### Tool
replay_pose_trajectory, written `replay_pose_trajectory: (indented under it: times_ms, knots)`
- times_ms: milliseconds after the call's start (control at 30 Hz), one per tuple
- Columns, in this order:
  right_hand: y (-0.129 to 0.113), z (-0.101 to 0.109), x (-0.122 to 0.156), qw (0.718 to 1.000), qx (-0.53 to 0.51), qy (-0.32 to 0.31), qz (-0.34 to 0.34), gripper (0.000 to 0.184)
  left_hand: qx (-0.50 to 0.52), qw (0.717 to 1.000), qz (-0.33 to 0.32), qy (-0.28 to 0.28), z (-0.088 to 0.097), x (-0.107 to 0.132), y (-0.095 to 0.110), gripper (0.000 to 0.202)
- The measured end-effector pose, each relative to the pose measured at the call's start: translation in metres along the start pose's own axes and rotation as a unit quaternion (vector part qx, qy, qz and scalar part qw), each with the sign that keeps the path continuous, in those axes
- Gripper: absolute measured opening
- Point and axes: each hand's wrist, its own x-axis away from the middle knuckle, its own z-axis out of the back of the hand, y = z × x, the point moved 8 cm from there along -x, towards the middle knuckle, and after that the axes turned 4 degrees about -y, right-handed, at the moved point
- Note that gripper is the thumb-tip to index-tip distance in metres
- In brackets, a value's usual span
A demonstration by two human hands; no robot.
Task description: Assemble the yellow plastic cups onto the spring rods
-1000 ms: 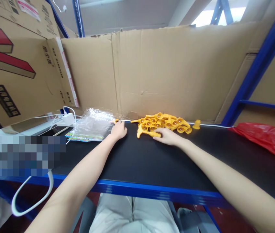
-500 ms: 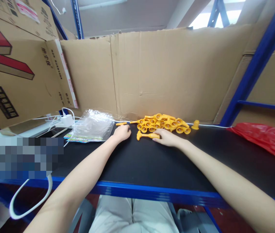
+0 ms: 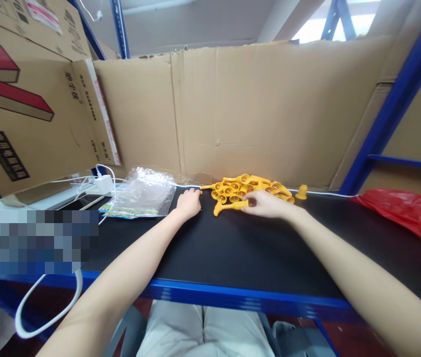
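My right hand [image 3: 268, 205] has its fingers closed round the flared end of a yellow plastic piece [image 3: 229, 206], shaped like a small hammer or horn with a ridged neck. Its bent end points left, just above the black table. My left hand [image 3: 188, 204] rests on the table left of the pile, fingers together and bent. A sliver of a second yellow piece [image 3: 200, 192] shows at its fingertips; the rest is hidden by the hand. Behind both hands lies a pile of similar yellow pieces [image 3: 235, 187], many with hollow cup ends facing me.
A yellow cap-like part [image 3: 301, 192] stands right of the pile. Clear plastic bags [image 3: 143, 191] lie left of my left hand, near a white charger [image 3: 103, 184] with cables. A red plastic bag [image 3: 407, 213] is at far right. Cardboard [image 3: 270, 114] walls the back; a blue frame edges the table.
My right hand has moved slightly right with the yellow piece and turned its cup end towards me. My left hand now covers the yellow piece that lay behind it.
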Motion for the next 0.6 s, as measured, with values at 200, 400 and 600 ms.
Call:
replay_pose_trajectory:
  times_ms: [200,400,600]
  knots:
    - [0.008,0.050,-0.002,0.976,-0.169,0.139,-0.011,0.028,-0.017,0.991,0.022,-0.128,-0.027,0.001,-0.007,0.044]
    - [0.041,0.082,-0.011,0.902,-0.160,0.393,-0.083,0.027,-0.012,0.993,0.019,-0.114,-0.023,0.003,-0.002,0.042]
    - [0.063,0.066,-0.033,0.874,-0.002,0.435,-0.217,0.031,-0.005,0.993,0.018,-0.113,-0.024,0.002,-0.002,0.041]
